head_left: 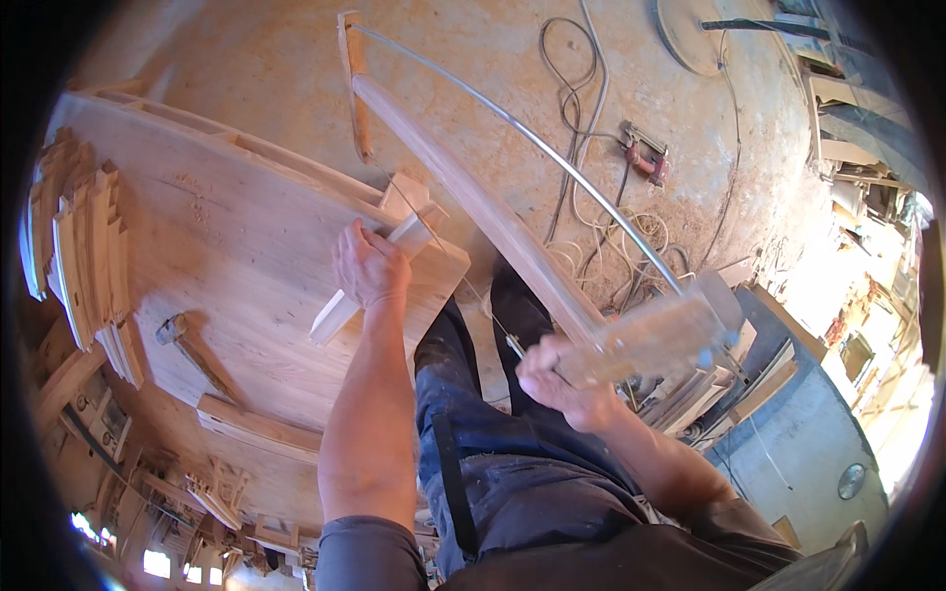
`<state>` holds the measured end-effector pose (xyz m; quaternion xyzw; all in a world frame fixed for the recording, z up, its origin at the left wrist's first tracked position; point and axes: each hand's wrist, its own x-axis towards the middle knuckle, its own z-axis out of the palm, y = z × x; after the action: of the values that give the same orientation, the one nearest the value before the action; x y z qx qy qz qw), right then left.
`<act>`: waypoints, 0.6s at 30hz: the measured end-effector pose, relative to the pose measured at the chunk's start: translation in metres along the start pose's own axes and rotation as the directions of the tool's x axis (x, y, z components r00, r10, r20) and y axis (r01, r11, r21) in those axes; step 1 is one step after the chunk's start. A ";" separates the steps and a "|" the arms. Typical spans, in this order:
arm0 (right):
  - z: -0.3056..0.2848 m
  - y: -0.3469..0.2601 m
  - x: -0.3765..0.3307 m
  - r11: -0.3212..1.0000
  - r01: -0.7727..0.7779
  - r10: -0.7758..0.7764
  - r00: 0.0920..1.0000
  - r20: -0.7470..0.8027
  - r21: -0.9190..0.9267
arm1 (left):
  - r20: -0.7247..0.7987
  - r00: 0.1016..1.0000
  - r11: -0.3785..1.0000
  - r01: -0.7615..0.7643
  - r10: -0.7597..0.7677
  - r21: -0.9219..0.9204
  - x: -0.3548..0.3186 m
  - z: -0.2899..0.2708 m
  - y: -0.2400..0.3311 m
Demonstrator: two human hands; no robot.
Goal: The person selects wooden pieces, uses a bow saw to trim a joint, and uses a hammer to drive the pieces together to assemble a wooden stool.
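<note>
My right hand (570, 382) is closed round the near end of a wooden frame saw (473, 202). A long middle beam and a metal tension rod (552, 148) run away from me to the saw's far end piece (353, 89). Its near end is blurred. The thin blade crosses the far end of a pale wooden piece (336, 315); how deep it sits, I cannot tell. That piece lies across the right end of a wooden workbench (246, 236), its far end reaching past the edge. My left hand (371, 264) presses down on it, fingers curled round it.
A hammer (197, 360) lies on the bench's left part, near a wooden block (261, 430). Curved wooden strips (89, 256) are stacked at far left. A red power tool (645, 163) and tangled cords (572, 98) lie on the floor. Scrap wood (759, 384) stands at right.
</note>
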<state>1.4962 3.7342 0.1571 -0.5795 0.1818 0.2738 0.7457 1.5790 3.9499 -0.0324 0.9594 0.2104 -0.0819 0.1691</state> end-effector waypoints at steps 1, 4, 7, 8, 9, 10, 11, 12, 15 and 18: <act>0.000 -0.001 -0.004 0.996 0.062 -0.064 0.998 0.018 0.071 | 0.000 1.000 1.000 -0.018 0.018 0.016 0.000 0.000 -0.002; 0.013 -0.004 0.032 1.000 -0.023 0.021 0.993 -0.118 -0.020 | 0.048 0.998 0.999 -0.051 0.052 -0.009 0.004 -0.002 0.002; 0.033 0.000 0.068 0.999 -0.039 0.045 0.981 -0.188 0.037 | 0.073 0.995 0.998 -0.066 0.064 0.024 0.004 -0.004 0.007; 0.032 -0.002 0.070 0.998 -0.061 0.062 0.978 -0.197 0.012 | 0.073 0.996 0.998 -0.055 0.053 0.019 0.004 -0.005 0.005; 0.030 -0.005 0.070 0.996 -0.083 0.079 0.975 -0.207 -0.011 | 0.073 0.996 0.999 -0.045 0.043 0.015 0.005 -0.004 0.005; 0.028 -0.007 0.068 0.994 -0.106 0.097 0.971 -0.218 -0.034 | 0.075 0.997 0.999 -0.035 0.034 0.010 0.003 -0.004 0.003; 0.024 -0.008 0.055 0.975 0.022 -0.059 0.986 -0.158 -0.223 | 0.074 0.997 0.999 -0.039 0.038 0.010 0.001 -0.005 -0.001; 0.012 -0.007 0.036 0.901 0.167 -0.208 0.976 -0.060 -0.399 | 0.062 0.997 0.999 -0.038 0.037 0.006 0.001 -0.002 -0.004; 0.003 -0.012 -0.005 0.944 0.162 -0.177 0.984 -0.025 -0.286 | 0.126 0.992 1.000 0.001 -0.002 0.012 0.006 -0.007 0.006; 0.012 -0.016 0.015 0.982 -0.061 0.044 0.995 -0.093 -0.182 | 0.157 0.988 1.000 -0.005 0.001 0.023 0.006 -0.011 0.011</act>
<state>1.5177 3.7458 0.1636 -0.6526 0.2038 0.2831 0.6727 1.5905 3.9465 -0.0203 0.9522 0.1942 -0.1593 0.1738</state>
